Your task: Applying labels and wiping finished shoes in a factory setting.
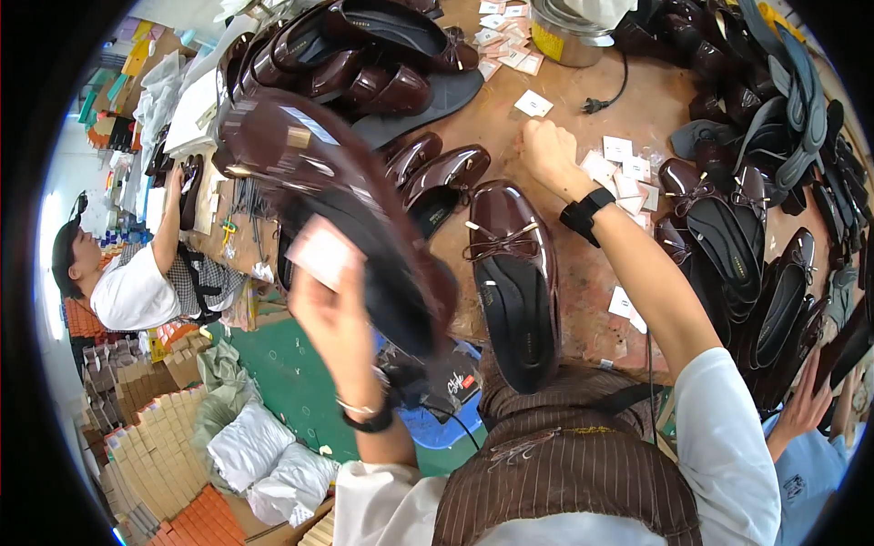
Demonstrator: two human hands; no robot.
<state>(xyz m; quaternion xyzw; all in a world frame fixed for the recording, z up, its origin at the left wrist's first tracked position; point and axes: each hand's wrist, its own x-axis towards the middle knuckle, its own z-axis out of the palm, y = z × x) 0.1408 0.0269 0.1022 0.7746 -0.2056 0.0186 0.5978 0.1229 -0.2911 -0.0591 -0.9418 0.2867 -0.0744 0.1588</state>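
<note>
Pinching a card [323, 253] between thumb and fingers, the left hand [337, 323] is standing left of the bow shoe [514, 273]; blur is hiding which fingers, if any, are bearing the raised shoe [360, 187] as well. The right hand [549, 159] is hovering half-curled just beyond the bow shoe's toe, and the view is not showing whether it is gripping anything. From here, a grip divided between two things could be letting the raised shoe slip and scuff the bow shoe's glossy upper, and a slackening pinch could be dropping the card. The right wristband [587, 216] could be scattering the loose cards [624, 177] right of the bow shoe, should the forearm be brushing them. The raised shoe is hanging close against the left hand and well apart from the right; the bow shoe itself is resting at the near edge of the table [583, 296], between left hand and right forearm. Farther out, a tin [558, 47] is standing beyond the bow shoe, more shoes [728, 237] are crowding its right, and a co-worker [137, 282] is reaching far to its left.
</note>
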